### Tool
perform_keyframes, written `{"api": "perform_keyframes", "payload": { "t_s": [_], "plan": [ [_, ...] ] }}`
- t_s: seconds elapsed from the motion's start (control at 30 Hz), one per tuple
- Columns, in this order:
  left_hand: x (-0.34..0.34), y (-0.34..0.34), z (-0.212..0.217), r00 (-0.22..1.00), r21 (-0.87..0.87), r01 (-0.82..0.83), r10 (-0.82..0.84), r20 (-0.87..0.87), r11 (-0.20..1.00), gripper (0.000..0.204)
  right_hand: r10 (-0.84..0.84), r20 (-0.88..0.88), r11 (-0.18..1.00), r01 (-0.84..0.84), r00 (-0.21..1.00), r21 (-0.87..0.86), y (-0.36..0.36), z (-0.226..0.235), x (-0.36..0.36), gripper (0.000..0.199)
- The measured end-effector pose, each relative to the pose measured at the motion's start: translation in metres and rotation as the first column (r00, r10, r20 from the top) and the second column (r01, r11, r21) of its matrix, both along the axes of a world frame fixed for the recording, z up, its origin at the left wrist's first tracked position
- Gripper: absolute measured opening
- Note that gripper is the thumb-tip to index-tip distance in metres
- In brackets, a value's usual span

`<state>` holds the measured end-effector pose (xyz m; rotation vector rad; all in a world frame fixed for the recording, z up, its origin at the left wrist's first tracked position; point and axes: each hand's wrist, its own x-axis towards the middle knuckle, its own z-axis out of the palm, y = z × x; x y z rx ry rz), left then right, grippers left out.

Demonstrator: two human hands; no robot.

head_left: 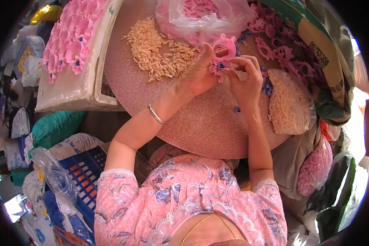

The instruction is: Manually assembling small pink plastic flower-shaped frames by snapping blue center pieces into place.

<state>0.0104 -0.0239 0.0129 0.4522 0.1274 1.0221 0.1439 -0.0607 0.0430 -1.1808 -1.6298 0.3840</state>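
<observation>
Above the round speckled table, my left hand is closed around a pink plastic ring-shaped piece with small knobs along its top. A small blue part sits on the lower section of that piece. Fingertips of my right hand are pinched together at the blue part, touching the pink piece; whether they grip a separate bit there is hidden. Loose blue parts lie just beyond my right hand. A spread of small cream-coloured plastic pieces lies left of my left hand.
A clear bag of cream pieces rests at the table's right. At the back is a bag of pink pieces, with loose pink rings by a green-and-tan sack. On the left, a white crate bears rows of pink pieces.
</observation>
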Motion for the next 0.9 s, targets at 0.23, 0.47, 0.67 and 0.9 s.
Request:
{"api": "perform_keyframes", "payload": {
  "t_s": [0.23,0.47,0.67,0.9],
  "plan": [
    [-0.001,0.002,-0.006,1.000,-0.096,-0.015,0.016,0.011,0.995,0.075,0.015,0.085,1.000,-0.013,0.996,-0.023,-0.002,0.004,-0.002,0.020],
    [0.000,0.002,0.000,0.999,-0.039,-0.010,0.011,0.030,0.999,0.074,0.051,0.096,0.995,-0.059,0.994,0.083,0.001,0.001,0.001,0.020],
    [-0.002,0.000,-0.002,0.999,0.015,-0.031,0.031,-0.040,0.999,0.075,0.018,0.121,1.000,-0.014,0.992,-0.028,-0.002,0.006,0.003,0.015],
    [0.000,-0.004,0.000,0.959,0.268,-0.092,0.157,-0.234,0.959,0.076,0.017,0.257,1.000,-0.016,0.966,-0.005,-0.001,0.005,0.008,0.011]
  ]
}}
